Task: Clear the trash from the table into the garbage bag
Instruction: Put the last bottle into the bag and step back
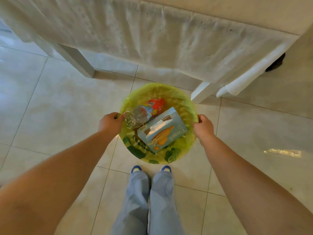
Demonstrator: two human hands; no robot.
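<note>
**Both hands grip the rim of a filled garbage bag**

Nearest the camera, pale blue trouser legs (149, 200) end in blue-and-white shoes (136, 168) standing on glossy cream floor tiles (50, 102). Two bare forearms reach forward from either side.

The left hand (110, 123) is closed on the left edge of the yellow-green garbage bag (184, 143), and the right hand (203, 128) is closed on its right edge, so the mouth is stretched open between them. The bag sits on the floor just ahead of the shoes, with dark green leaf prints on its near side.

Inside, on top, lies a light blue box (162, 131) with a torn opening, an orange picture, a barcode at one corner and lettering that seems to read "YUOPPE", though it is upside down and hard to confirm. Beside it, towards the left hand, rests a clear plastic bottle (137, 116) with a blue label whose text is unreadable. Behind both, a red wrapper (156, 104) shows.

Farther on stands the table (74, 60), draped in a white cloth (152, 39) hanging down towards the bag.
</note>
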